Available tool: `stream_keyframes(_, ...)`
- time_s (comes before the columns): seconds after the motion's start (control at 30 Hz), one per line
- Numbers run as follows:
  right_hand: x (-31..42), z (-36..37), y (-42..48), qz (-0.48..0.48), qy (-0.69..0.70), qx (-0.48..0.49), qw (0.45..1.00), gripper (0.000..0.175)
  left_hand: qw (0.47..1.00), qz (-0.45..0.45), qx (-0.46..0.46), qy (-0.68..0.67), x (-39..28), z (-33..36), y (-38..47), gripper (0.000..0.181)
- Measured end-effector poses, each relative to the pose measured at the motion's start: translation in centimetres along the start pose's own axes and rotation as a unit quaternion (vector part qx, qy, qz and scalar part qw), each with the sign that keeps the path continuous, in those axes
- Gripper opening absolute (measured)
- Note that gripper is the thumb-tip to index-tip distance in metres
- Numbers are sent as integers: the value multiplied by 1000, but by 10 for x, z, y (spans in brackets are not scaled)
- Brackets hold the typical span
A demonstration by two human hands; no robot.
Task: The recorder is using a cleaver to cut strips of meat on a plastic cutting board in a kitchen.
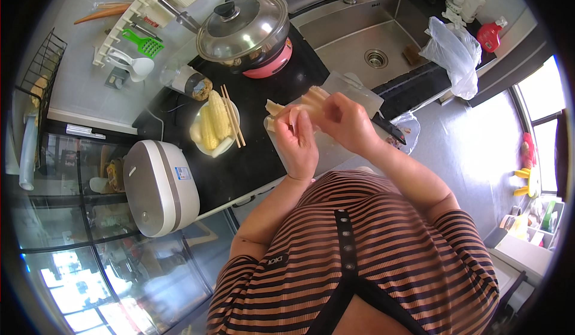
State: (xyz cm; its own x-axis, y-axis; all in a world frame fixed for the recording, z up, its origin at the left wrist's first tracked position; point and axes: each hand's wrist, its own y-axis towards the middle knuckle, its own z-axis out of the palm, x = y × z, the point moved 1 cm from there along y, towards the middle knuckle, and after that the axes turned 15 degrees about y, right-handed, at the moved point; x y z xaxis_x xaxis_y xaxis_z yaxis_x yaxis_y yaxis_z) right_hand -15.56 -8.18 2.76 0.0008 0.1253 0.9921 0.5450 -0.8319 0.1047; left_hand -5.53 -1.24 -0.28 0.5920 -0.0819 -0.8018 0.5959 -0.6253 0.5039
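Over a pale cutting board point(330, 153), my left hand point(297, 144) and my right hand point(348, 121) come together with the fingers bent. A thin, pale, translucent piece point(294, 116) is pinched in the fingers of my left hand; my right hand's fingertips are partly hidden, so what they touch is unclear. Just behind the hands lie pale cut pieces of food point(314, 96). A knife with a black handle point(389, 128) rests at the board's right side. To the left, a white plate point(236, 110) holds peeled corn cobs point(215, 121), with wooden chopsticks point(233, 117) across its rim.
A lidded steel pot point(245, 29) sits on a pink cooker point(272, 63) at the back. The steel sink point(350, 34) lies behind right, with a plastic bag point(453, 56) on its edge. A white rice cooker point(161, 187) stands left, near a glass jar point(186, 81).
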Motion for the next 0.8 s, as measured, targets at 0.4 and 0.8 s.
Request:
stream_keyframes(0.4, -21, 6, 3, 95, 229, -1, 969, 21, 998, 56, -10, -9, -7, 2, 1, 14)
stream_keyframes(0.8, -20, -4, 8, 143, 144, 14, 979, 18, 996, -27, 21, -78, 3, -1, 2, 18)
